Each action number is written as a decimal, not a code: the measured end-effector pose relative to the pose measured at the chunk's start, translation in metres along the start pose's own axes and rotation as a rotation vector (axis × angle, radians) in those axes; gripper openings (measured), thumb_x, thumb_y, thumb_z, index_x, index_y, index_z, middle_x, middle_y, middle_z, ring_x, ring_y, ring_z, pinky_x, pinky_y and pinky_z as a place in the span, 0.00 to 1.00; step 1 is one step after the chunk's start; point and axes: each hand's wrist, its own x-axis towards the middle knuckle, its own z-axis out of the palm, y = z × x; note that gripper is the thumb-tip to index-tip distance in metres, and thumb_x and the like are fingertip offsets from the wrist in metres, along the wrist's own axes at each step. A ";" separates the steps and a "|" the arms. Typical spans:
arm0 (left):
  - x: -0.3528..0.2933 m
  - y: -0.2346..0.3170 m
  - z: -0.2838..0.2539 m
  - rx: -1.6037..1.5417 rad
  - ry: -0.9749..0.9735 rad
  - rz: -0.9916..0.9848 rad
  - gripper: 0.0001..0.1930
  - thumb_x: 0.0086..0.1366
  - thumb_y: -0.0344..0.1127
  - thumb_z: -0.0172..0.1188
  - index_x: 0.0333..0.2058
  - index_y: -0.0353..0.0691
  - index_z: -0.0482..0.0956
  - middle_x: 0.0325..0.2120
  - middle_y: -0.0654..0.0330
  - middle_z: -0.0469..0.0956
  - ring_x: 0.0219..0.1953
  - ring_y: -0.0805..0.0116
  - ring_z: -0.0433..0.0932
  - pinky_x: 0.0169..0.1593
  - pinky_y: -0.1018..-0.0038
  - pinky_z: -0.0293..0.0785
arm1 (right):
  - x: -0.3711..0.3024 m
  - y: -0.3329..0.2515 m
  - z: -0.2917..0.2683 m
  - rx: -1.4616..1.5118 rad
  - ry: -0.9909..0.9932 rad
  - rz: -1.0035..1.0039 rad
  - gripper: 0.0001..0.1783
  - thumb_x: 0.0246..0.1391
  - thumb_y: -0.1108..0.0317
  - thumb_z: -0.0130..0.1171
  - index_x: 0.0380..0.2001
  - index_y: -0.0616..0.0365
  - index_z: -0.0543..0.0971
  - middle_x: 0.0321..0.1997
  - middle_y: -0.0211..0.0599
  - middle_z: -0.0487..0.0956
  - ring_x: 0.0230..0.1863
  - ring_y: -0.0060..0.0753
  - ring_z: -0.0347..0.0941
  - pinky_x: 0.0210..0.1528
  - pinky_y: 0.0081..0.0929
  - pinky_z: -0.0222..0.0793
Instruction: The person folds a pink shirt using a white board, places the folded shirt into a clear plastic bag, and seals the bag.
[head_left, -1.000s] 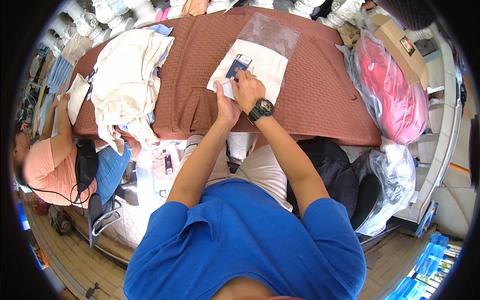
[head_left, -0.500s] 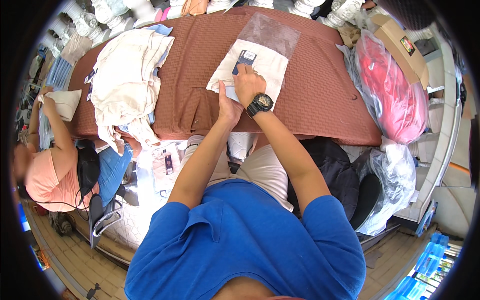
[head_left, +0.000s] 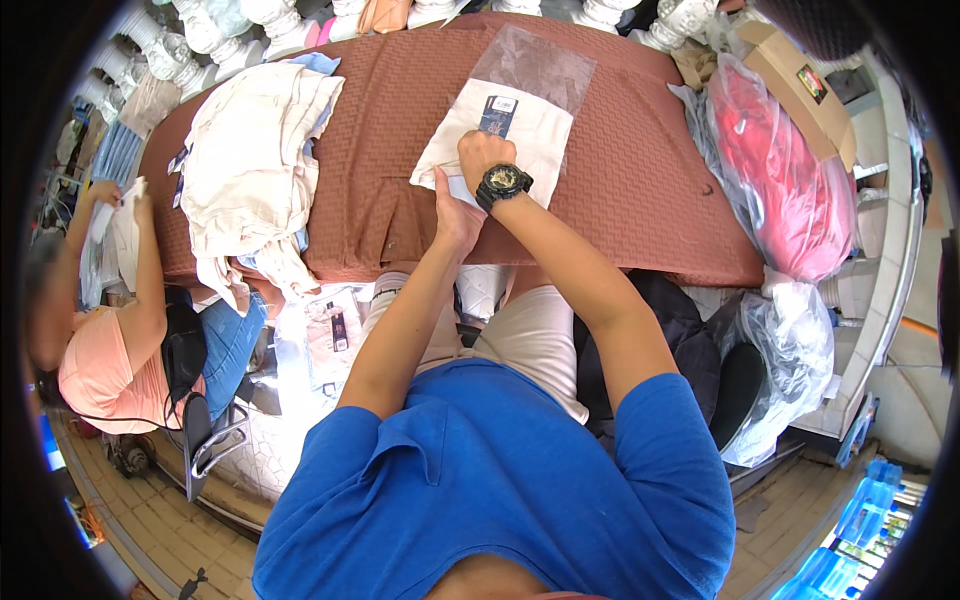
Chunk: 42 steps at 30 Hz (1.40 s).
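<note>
A folded cream garment (head_left: 535,130) lies in a clear plastic bag (head_left: 535,65) on the brown-covered table, with a dark blue tag (head_left: 497,117) on top. My right hand (head_left: 486,157), with a black watch on its wrist, rests on the garment just below the tag. Its fingers are curled into a fist, and whatever they grip is hidden. At the near edge of the bagged garment, my left hand (head_left: 457,217) has its thumb up along the edge. Its other fingers are mostly hidden. A pale card-like piece (head_left: 463,190) shows between the hands.
A heap of cream clothes (head_left: 255,150) sits on the brown tablecloth (head_left: 640,190) at left. To the right are a plastic bag of red items (head_left: 765,175) and a cardboard box (head_left: 800,90). A person in a peach shirt (head_left: 105,375) handles pale cloth at far left.
My right hand has drawn back from the tag toward me, and its fingers have curled into a fist. My left hand has hardly moved. The person at left has raised their cloth.
</note>
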 end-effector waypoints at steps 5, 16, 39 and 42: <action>-0.001 -0.001 -0.001 0.009 0.024 -0.004 0.38 0.73 0.67 0.30 0.66 0.40 0.59 0.63 0.55 0.66 0.66 0.60 0.65 0.66 0.59 0.63 | -0.009 -0.004 -0.011 0.071 0.132 0.104 0.09 0.51 0.65 0.61 0.31 0.59 0.80 0.36 0.45 0.80 0.36 0.45 0.81 0.33 0.37 0.78; 0.007 -0.015 -0.008 0.171 0.076 0.087 0.28 0.75 0.53 0.44 0.63 0.38 0.61 0.58 0.52 0.71 0.58 0.57 0.74 0.60 0.57 0.71 | -0.028 0.077 -0.009 0.217 0.166 -0.022 0.28 0.46 0.74 0.61 0.55 0.52 0.75 0.52 0.41 0.71 0.52 0.50 0.67 0.52 0.46 0.68; 0.023 -0.018 0.025 0.181 0.039 0.238 0.26 0.76 0.47 0.45 0.65 0.38 0.56 0.58 0.52 0.69 0.58 0.58 0.73 0.58 0.58 0.75 | -0.030 0.079 -0.026 0.157 0.289 -0.060 0.14 0.53 0.66 0.61 0.44 0.50 0.81 0.41 0.37 0.74 0.43 0.43 0.73 0.41 0.42 0.72; 0.025 -0.018 0.023 0.187 0.050 0.219 0.26 0.76 0.46 0.45 0.65 0.39 0.55 0.59 0.51 0.69 0.59 0.58 0.72 0.58 0.58 0.75 | -0.031 0.079 -0.029 0.163 0.283 -0.057 0.14 0.52 0.63 0.63 0.43 0.51 0.81 0.43 0.36 0.74 0.46 0.44 0.71 0.45 0.43 0.70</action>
